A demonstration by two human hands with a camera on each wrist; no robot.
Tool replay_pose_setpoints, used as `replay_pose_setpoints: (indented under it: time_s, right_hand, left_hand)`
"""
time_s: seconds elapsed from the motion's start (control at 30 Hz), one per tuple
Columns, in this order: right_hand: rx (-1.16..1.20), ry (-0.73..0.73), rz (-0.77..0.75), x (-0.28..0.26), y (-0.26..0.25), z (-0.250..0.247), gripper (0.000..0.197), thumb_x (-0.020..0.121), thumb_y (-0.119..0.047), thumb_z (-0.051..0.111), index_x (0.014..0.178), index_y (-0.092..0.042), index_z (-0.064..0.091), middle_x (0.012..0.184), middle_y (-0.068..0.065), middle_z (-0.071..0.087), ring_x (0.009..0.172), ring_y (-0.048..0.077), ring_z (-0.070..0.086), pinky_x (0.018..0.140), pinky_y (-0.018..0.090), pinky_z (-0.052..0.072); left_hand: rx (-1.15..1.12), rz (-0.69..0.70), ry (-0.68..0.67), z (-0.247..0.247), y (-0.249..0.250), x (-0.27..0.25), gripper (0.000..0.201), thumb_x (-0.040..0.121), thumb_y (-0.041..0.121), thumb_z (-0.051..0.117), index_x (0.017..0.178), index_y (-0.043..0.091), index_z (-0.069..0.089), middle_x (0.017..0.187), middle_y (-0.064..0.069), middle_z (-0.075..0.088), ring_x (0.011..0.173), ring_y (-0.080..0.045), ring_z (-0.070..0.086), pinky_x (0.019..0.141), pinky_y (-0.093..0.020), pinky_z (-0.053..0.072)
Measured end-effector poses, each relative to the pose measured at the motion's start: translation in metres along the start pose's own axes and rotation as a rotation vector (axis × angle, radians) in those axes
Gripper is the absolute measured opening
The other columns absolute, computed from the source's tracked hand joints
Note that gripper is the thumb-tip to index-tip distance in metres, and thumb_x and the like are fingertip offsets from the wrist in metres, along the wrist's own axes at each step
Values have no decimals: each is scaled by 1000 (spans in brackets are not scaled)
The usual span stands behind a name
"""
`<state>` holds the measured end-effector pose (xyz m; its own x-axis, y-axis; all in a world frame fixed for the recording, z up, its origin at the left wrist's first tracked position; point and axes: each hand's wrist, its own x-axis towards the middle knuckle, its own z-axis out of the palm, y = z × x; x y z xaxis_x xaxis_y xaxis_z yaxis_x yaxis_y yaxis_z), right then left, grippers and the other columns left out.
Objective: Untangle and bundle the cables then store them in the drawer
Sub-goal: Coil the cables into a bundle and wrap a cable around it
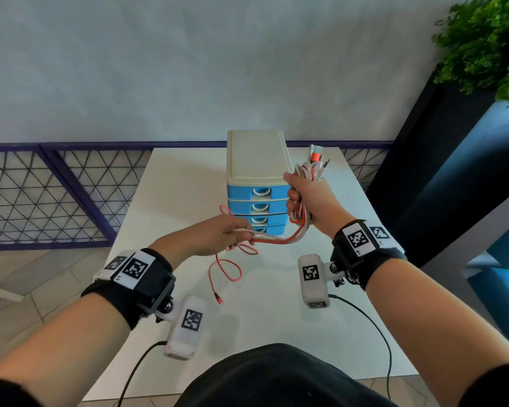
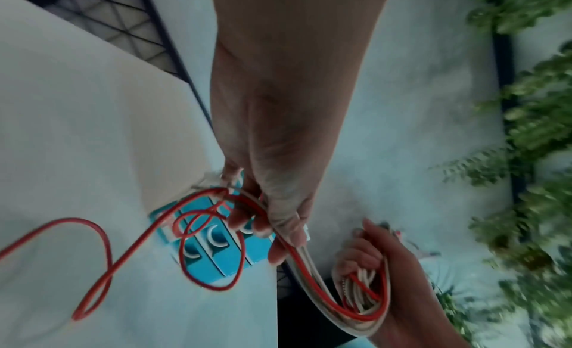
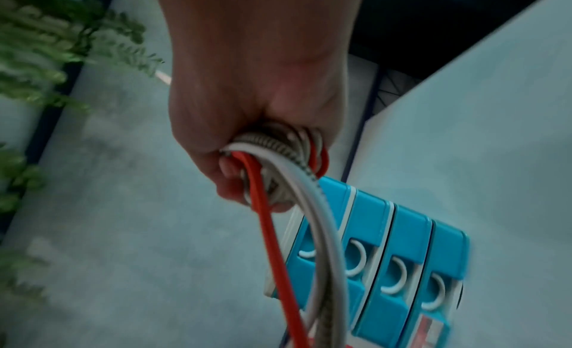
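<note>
Above table (image 1: 171, 201), before drawer unit (image 1: 256, 160): both hands clamped on cables (image 1: 276, 240), apart.

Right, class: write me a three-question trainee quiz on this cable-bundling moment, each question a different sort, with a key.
1. True or false: the right hand grips the folded cable bundle.
2. Which cable trails loose onto the white table? A white, B red, C black.
3. Fill in: the blue drawer unit shows ____ drawer fronts.

Key: 1 true; 2 B, the red cable below the left hand; 3 four.
</note>
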<state>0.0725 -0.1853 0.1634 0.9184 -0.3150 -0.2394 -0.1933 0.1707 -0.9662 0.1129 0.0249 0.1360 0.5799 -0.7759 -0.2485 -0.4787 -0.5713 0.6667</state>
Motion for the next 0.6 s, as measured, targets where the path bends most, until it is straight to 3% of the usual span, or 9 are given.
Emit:
replay_pose_setpoints:
  time_s: [0.1,0.17,0.23,0.33,0.4,0.5,0.6]
  right_hand:
    - [-276,-151,-31,-6,-1,2,16,93,-22,62,83,-9,57,66,6,65,49,18,63,54,30,57]
    - [-314,-246,-34,-9,-1,6,18,94,-23,61,97,-5,61,81,11,72,63,23,70,65,35,60]
    - [-345,-309,-7,-10,2,10,26,93,-27,61,107,-5,63,93,15,74,78,28,73,74,41,61]
    - [-422,-398,6,-14,4,14,38,91,-39,62,110,-7,65,102,17,73,91,31,72,87,45,57]
    - [-346,-500,55,-18,4,16,40,93,-38,58,112,-3,63,105,22,71,94,34,70,85,42,57]
    - [-294,-609,123,-27,3,20,36,98,-31,51,114,1,58,104,23,69,88,32,70,71,33,58]
    - [-306,-638,162,-31,9,21,32,96,-25,57,110,3,58,91,14,69,77,25,70,70,35,59]
  left_hand:
    - [215,47,112,-9,4,4,14,96,28,49,97,24,63,79,17,56,73,-5,49,66,-18,36]
    - [343,89,172,-16,7,7,16,94,30,53,99,21,66,87,5,64,77,-14,51,71,-26,38]
    - [420,129,202,-21,11,10,15,93,32,55,96,22,66,91,1,69,82,-19,56,80,-31,40]
    - [459,160,224,-26,21,14,9,92,27,57,95,21,63,87,9,66,85,-14,56,93,-32,30]
    - [373,131,227,-30,27,13,9,89,24,62,95,22,55,84,13,62,85,-10,51,96,-32,29]
    - [245,69,219,-34,34,9,33,82,24,69,89,22,37,86,-1,64,86,-19,51,81,-36,43]
    - [214,53,170,-34,37,7,35,81,23,69,92,22,37,85,-4,61,79,-23,55,65,-35,45]
